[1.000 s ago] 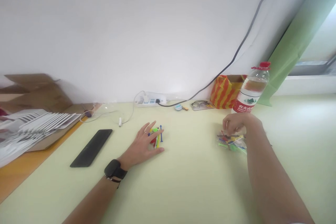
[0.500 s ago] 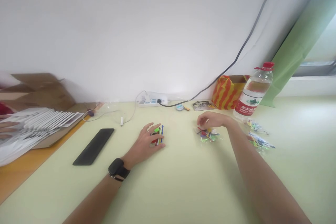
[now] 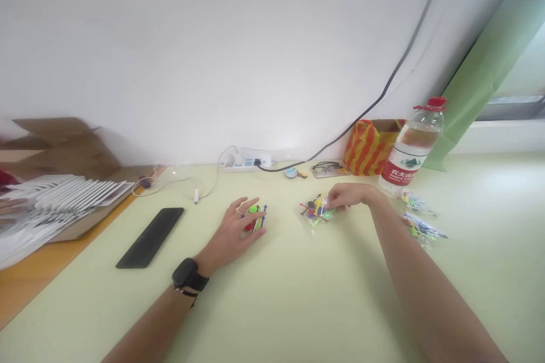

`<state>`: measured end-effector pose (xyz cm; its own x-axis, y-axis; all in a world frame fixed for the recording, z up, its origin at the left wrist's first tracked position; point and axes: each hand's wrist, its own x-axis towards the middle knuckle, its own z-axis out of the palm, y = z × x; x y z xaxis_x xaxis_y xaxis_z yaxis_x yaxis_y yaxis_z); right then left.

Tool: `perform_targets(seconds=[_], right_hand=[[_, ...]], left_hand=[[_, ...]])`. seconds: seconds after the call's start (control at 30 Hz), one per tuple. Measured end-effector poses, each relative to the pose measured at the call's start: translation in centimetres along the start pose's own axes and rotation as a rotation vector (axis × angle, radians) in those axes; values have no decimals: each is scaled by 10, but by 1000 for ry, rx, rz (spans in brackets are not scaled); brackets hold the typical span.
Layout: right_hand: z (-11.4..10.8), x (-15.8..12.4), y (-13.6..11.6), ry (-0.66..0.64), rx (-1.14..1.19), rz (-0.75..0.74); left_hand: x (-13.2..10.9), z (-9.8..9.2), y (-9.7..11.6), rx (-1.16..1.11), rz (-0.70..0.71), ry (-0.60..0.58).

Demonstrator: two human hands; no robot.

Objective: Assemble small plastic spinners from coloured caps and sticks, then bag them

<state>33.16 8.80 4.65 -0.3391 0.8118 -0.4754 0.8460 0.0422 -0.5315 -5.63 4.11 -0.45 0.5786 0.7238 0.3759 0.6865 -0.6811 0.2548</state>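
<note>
Left of red-capped clear plastic bottle (image 3: pixel 406 161), right hand (image 3: pixel 347 195) fingers pinch transparent bag of multicoloured plastic pieces (image 3: pixel 315 211), light edge grip seems best; left hand (image 3: pixel 227 235) fingers spread over green-red-blue plastic pieces (image 3: pixel 253 209).

The left hand (image 3: pixel 230 229) is spread palm down, the right hand (image 3: pixel 346 195) pinching

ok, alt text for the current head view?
A person's right hand grips the edge of a clear plastic packet of small multicoloured pieces on a pale green table; their left hand is spread over a small multicoloured cluster. To the right: two similar packets and a clear water bottle with a red cap.
</note>
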Motion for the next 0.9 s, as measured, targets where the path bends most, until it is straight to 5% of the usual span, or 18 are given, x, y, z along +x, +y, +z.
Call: perform_targets(seconds=[0.27,0.5,0.73,0.9], right_hand=[[-7,-11,-37,240,145,-368],[-15,-38,-64,351,56,-440],[-17,-45,-60,615,236,-436],[-24,-29,-38,906,452,-378]], left_hand=[[1,4,-3,-30,1,63],[21,-12,28,-147,-25,135],[73,-31,36,-215,-21,-116],[93,-17,40,-272,-100,-283]])
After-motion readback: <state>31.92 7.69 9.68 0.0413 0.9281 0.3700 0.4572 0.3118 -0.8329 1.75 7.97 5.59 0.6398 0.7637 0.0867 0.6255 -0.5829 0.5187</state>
